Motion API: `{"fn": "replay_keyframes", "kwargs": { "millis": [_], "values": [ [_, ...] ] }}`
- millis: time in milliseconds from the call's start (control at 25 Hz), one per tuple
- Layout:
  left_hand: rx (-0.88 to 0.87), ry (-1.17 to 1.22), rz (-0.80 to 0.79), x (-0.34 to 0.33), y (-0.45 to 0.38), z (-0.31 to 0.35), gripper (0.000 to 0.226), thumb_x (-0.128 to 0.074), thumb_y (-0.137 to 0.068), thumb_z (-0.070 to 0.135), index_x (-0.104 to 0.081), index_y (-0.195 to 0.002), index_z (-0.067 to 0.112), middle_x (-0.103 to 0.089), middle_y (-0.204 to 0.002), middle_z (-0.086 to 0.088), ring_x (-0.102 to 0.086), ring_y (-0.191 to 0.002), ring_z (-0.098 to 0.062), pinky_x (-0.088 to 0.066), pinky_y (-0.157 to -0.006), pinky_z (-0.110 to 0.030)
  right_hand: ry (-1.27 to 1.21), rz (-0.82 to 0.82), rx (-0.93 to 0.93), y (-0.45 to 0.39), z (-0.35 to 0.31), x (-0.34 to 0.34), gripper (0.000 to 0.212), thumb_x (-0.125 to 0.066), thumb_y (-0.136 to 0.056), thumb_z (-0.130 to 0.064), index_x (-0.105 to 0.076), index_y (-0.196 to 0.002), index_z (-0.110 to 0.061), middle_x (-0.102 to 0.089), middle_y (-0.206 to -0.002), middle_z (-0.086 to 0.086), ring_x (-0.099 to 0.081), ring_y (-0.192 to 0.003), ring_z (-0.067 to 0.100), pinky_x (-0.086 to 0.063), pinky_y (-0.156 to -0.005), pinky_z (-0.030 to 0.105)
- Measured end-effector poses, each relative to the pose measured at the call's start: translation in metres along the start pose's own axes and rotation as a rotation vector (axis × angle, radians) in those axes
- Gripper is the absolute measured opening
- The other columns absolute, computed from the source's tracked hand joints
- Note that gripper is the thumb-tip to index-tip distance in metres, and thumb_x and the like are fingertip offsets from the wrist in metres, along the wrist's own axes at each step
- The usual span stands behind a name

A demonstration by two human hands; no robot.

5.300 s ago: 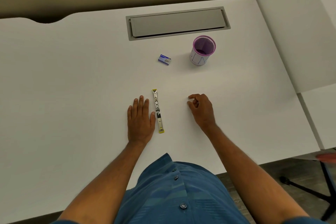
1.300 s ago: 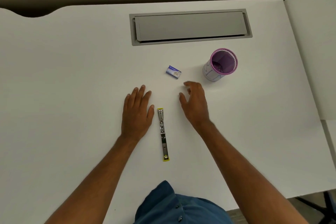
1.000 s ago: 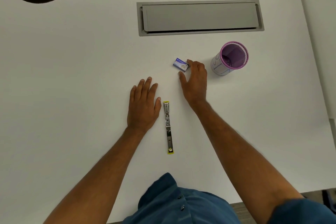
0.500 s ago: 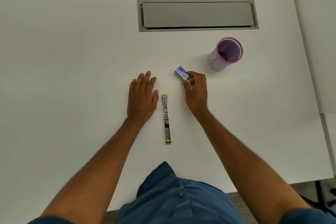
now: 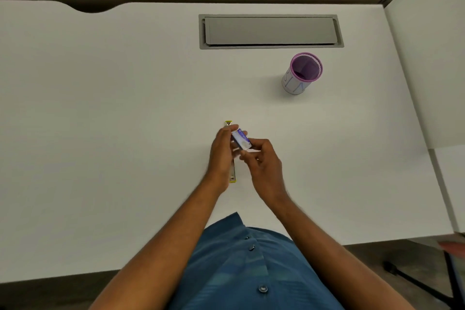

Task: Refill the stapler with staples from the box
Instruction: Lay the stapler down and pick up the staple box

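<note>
A small blue and white staple box is held above the desk between both hands. My left hand pinches its far end and my right hand grips its near end. The stapler, a thin metal strip with yellow ends, lies flat on the white desk under my hands. Only its far tip and near end show; the middle is hidden by my left hand.
A purple-rimmed mesh pen cup stands at the back right. A grey cable hatch is set into the desk behind. A white side surface rises at the right edge. My blue shirt fills the bottom.
My right hand has lifted the staple box off the desk and brought it back over the stapler. My left hand has risen from the desk and taken hold of the box's other end.
</note>
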State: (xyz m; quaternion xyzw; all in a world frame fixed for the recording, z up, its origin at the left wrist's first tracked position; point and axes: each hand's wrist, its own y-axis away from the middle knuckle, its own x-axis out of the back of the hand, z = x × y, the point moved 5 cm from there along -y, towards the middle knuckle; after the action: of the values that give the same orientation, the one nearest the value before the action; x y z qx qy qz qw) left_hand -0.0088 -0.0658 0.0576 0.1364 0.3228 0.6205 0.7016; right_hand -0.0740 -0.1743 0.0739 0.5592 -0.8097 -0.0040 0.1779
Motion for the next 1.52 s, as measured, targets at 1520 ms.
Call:
{"fn": "replay_keyframes", "kwargs": {
  "millis": [1520],
  "values": [
    [0.185,0.158,-0.053,0.009,0.047,-0.022,0.049,-0.031,-0.105,0.05,-0.063,-0.092,0.015,-0.077,-0.096,-0.011,-0.074,-0.084,-0.024,-0.057,-0.076,-0.036,-0.195,-0.131,-0.202,0.043,-0.001,0.004,0.014,-0.073,-0.091,-0.015,-0.072,-0.104,-0.018,-0.076,-0.101,-0.007,-0.072,-0.088,0.013,-0.057,-0.073,0.022]
  ]
}}
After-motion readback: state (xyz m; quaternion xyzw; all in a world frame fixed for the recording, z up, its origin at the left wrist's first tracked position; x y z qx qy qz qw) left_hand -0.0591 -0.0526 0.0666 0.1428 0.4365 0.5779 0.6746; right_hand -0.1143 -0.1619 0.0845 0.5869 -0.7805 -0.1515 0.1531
